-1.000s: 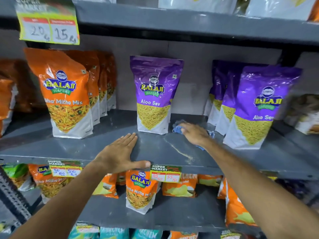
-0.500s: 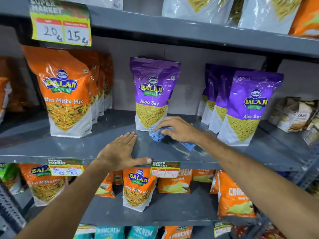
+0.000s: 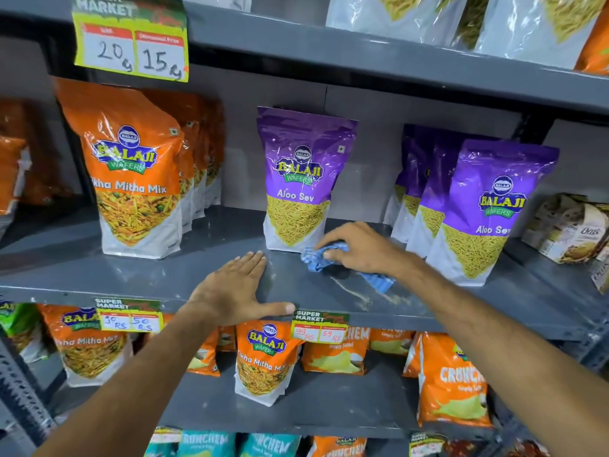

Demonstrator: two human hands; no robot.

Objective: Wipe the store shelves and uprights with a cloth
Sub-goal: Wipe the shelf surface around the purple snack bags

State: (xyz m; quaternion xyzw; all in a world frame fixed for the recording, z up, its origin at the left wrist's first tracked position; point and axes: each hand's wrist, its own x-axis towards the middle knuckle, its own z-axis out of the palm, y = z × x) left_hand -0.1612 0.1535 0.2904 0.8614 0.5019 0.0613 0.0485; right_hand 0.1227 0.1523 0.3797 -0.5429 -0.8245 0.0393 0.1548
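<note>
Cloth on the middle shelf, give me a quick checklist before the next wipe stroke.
1. Cloth gripped by right hand: ok.
2. Cloth touching the shelf: ok.
3. Left hand braced flat at the shelf's front edge: ok.
4. Leftward path free: not ok, the Aloo Sev bag stands right beside the cloth.
5. Dust streak in front of the cloth cleaned: not ok, it shows on the shelf.
6. Shelf behind the bags wiped: cannot tell, hidden.

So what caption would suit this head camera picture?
Right hand wipes the grey shelf with a blue cloth beside an Aloo Sev pouch; left hand rests flat.
</note>
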